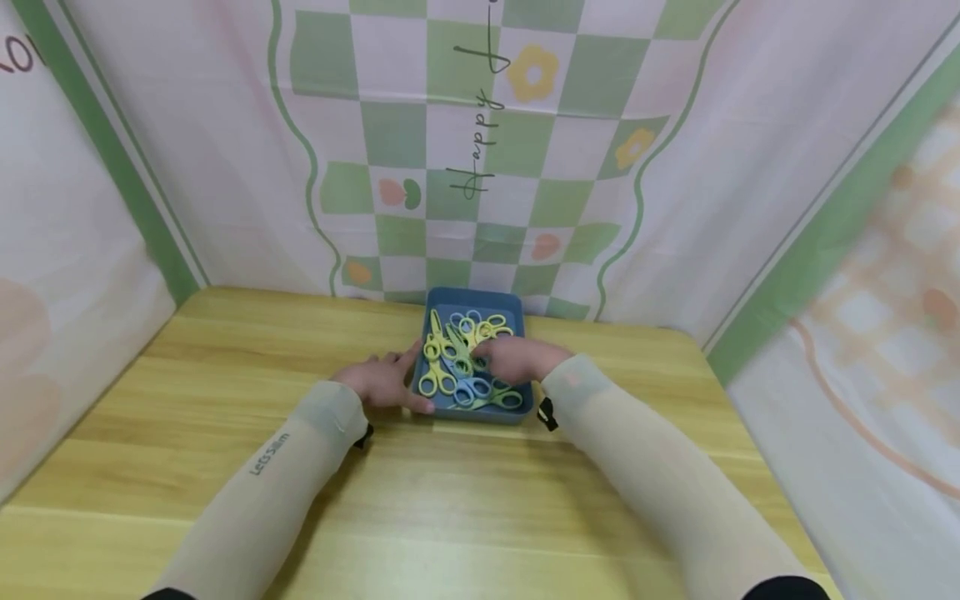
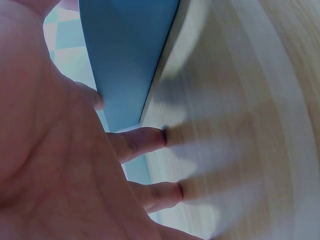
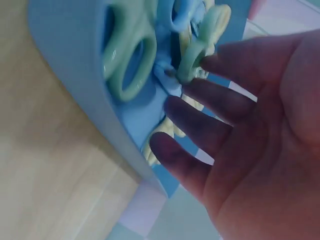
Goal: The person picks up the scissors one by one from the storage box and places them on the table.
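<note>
A blue tray (image 1: 480, 417) holds several pairs of small scissors with yellow, green and blue handles, piled in a jumble. My left hand (image 1: 386, 383) is at the tray's left side, its thumb against the near left corner. In the left wrist view, fingertips (image 2: 155, 137) of that hand meet the tabletop beside the tray wall (image 2: 125, 55). Over the right part of the tray, my right hand (image 1: 517, 358) reaches in among the scissors. Its fingers are extended and lightly bent in the right wrist view, touching a green scissors handle (image 3: 192, 57); the thumb is hidden there.
The tray stands on a wooden table (image 1: 480, 517), near its back edge. Behind it hangs a checkered curtain (image 1: 465, 125), and more printed cloth (image 1: 847, 292) hangs on both sides. Another green scissors handle (image 3: 132, 70) lies by the tray's wall.
</note>
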A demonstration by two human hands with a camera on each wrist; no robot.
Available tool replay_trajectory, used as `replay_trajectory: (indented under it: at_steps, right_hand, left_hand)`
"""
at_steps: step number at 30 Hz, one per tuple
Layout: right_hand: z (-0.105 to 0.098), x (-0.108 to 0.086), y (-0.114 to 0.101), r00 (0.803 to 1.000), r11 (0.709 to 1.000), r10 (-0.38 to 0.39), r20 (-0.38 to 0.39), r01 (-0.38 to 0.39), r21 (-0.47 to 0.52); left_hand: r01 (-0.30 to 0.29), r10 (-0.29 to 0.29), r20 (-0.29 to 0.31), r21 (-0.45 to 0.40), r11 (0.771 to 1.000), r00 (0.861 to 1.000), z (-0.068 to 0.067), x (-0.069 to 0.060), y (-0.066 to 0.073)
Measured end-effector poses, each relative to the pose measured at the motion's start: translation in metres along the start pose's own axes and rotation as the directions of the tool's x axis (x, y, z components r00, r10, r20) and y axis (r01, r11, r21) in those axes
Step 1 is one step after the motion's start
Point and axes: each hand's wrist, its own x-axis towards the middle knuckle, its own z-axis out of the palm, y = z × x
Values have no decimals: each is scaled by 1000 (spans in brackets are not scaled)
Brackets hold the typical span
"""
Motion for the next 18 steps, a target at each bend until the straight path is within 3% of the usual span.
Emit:
replay_trajectory:
  at_steps: [3,7,12,18]
  right_hand:
    - [1,2,-3,1000,1000,3,27,-2,-11]
    - [-2,4,-2,998,1000,30,-52,-30,-5]
    - [-12,7,6,982,994,110,-156,-104,46]
    - [-18,12,9,958,973,219,-183,-201,112]
  left_hand:
    - [-11,11,-7,1,1000,1000,-2,-6,3]
    - [-8,8,-5,4,1000,1000,-2,-6,4]
    - [-12,12,-2,9,1000,1000,-1,-3,3]
    - [6,-6,5,25,1000,1000,-1,-1,1]
